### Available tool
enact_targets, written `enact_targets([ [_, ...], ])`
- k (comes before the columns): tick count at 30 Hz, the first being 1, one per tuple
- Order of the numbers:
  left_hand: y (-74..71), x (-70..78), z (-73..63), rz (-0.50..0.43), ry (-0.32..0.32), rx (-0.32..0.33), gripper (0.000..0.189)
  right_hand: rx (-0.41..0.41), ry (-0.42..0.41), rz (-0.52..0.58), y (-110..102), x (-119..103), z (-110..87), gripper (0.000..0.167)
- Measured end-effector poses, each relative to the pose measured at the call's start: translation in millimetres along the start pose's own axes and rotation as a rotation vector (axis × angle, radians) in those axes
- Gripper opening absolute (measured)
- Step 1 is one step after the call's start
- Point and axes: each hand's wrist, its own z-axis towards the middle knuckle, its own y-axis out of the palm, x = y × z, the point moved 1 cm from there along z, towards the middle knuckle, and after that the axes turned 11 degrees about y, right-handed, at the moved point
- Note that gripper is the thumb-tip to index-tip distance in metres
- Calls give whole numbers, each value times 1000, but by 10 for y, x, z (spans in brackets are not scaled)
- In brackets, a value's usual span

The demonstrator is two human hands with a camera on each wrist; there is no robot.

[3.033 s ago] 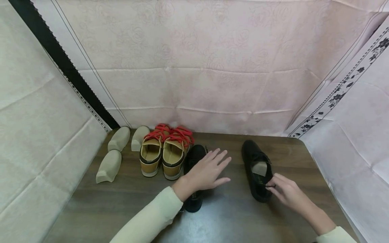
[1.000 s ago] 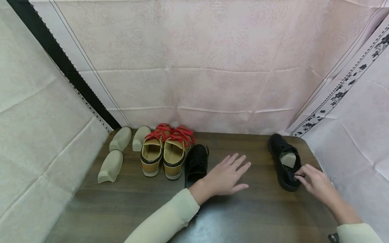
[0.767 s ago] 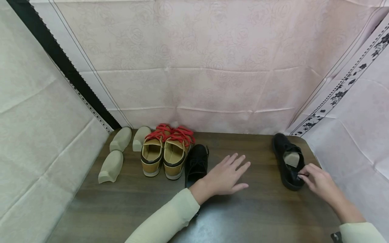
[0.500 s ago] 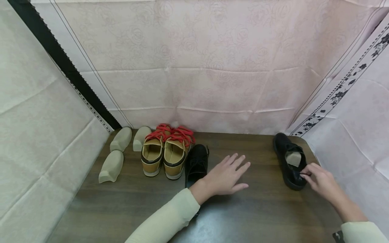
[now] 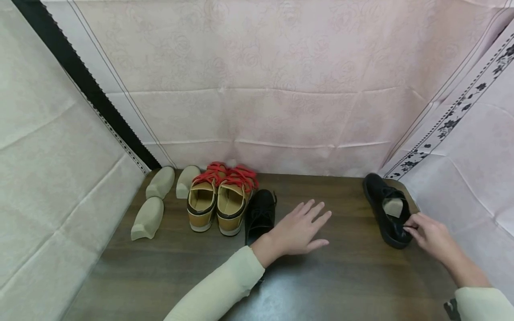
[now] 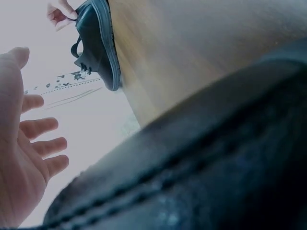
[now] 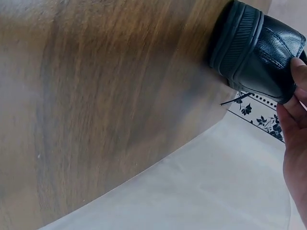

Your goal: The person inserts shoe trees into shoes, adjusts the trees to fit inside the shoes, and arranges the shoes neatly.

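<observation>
A black shoe [image 5: 387,209] with a pale insert in its opening stands at the right end of the table. My right hand [image 5: 431,236] pinches the collar at its heel between thumb and fingers; the right wrist view shows that heel [image 7: 268,55] close up. My left hand [image 5: 299,229] is spread flat with straight fingers and holds nothing. Its wrist and sleeve pass over a second black shoe [image 5: 260,216], hiding the heel half of it. That shoe looms large and dark in the left wrist view, beside the palm [image 6: 19,167].
Left of the second black shoe stands a pair of tan shoes [image 5: 201,200] with red laces. Further left, several cream toe-shaped inserts [image 5: 147,218] lie on the wooden table [image 5: 180,276]. Pale cloth walls [image 5: 281,89] rise at the back and both sides.
Over three seconds the pinched black shoe has slid right and slightly back with my right hand. My left hand has shifted right, still spread. The other shoes and inserts stay put.
</observation>
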Motion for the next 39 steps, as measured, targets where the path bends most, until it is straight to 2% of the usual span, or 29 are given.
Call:
enact_targets([
  [4,7,-14,6,-6,-1,5,75,-8,15,-32,-6,43,-7,21],
  [5,5,-17,4,-3,-1,6,75,-12,21,-44,-11,47,-6,19],
  [8,-9,-30,-7,7,-3,13,75,-18,34,-76,-31,55,-3,39],
  [11,-31,-47,-23,15,-11,14,75,-19,38,-95,-47,70,-8,42],
  [20,-53,-124,-109,-29,-44,38,73,-26,61,-113,-107,72,-30,35],
  [25,-67,-176,-207,-33,-64,65,74,-42,127,-99,-138,-19,-59,26],
  [29,-69,-223,-274,-3,-73,83,74,-29,157,-70,-128,-131,-57,23],
  [34,-86,-280,-365,4,-89,93,75,14,151,-30,-108,-290,-6,24],
  [39,-121,-340,-467,-16,-117,102,74,19,89,34,-80,-446,93,25],
])
